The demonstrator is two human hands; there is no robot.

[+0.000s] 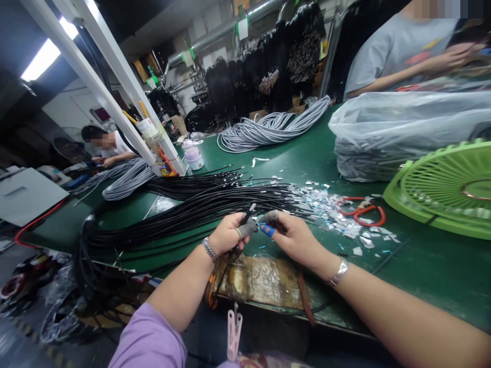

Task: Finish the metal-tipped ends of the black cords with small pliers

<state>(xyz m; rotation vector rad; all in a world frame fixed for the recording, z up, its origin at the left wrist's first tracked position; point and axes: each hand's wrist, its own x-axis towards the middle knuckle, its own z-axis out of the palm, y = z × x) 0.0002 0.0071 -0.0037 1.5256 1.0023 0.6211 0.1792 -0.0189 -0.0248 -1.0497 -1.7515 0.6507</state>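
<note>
My left hand (229,234), with a grey finger cover on its thumb, is closed around a black cable (244,219) near its end. Close beside it, my right hand (293,234) pinches at the cable's tip, where a bit of blue shows; blue and grey covers wrap its fingertips. Exactly what the right fingers grip is too small to make out. Behind both hands lies a thick bundle of black cables (184,207), their ends pointing right. Scraps of silvery foil and blue bits (326,204) are strewn past those ends, by red-handled scissors (370,214).
A green fan (445,189) and a plastic-wrapped bundle (406,138) stand at the right. Coiled grey cable (272,128) lies at the back, near a lilac bottle (193,154) and a white post (126,102). A taped board (264,281) edges the table. Two other people sit beyond.
</note>
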